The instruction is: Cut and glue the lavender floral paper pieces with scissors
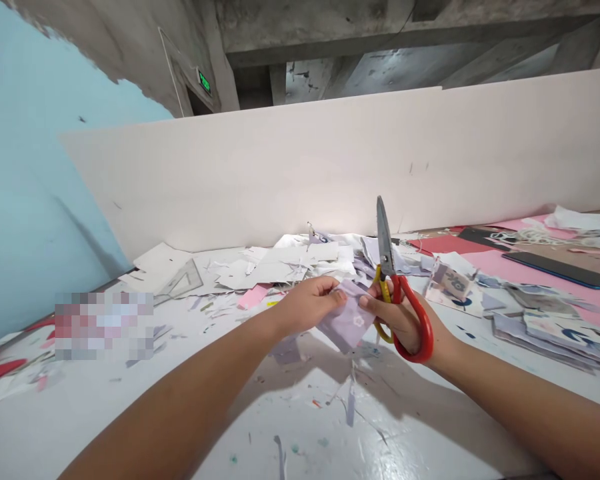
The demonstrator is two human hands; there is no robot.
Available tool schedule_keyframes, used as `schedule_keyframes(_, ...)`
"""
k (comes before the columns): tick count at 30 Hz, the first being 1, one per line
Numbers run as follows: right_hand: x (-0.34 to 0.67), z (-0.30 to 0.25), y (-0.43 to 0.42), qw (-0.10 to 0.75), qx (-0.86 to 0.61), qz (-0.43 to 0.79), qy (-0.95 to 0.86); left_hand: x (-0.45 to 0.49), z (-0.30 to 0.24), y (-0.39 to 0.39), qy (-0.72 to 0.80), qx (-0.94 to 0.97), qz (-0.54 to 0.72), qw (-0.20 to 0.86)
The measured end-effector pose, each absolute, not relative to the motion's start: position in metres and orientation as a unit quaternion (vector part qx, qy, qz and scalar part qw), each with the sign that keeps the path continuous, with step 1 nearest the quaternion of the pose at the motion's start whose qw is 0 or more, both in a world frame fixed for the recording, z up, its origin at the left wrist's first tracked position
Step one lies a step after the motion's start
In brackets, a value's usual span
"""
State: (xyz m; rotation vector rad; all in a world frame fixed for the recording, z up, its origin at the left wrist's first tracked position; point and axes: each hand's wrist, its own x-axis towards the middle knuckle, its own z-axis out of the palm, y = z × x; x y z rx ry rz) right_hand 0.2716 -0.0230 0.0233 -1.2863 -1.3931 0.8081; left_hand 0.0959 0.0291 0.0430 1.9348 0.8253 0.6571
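My left hand pinches a piece of lilac paper with a small white flower print, holding it up above the table. My right hand grips a pair of scissors with red and yellow handles, its steel blades pointing up and away. The blades stand just beyond the paper's upper right corner, not cutting it. My right fingertips lie close to the paper's edge, and the two hands are nearly touching.
Paper scraps litter the white tabletop. White offcuts are heaped behind my hands, beside a transparent set square. On the right lie printed sheets, a pink sheet and a black smartphone. A white board stands behind the table.
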Motion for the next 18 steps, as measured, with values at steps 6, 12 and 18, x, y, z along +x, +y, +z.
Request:
schedule_keyframes(6,0.269,0.023,-0.026,0.484,-0.521,0.406,-0.574,0.094,0.051,0.026,0.349,0.791,0.311,0.395)
schedule_keyframes(12,0.266,0.029,-0.029,0.494,-0.560,0.338,-0.573,0.092,0.050,0.026,0.335,0.791,0.296,0.417)
schedule_keyframes(18,0.269,0.023,-0.021,0.584,-0.505,0.416,-0.481,0.092,0.054,0.023,0.307,0.849,0.385,0.192)
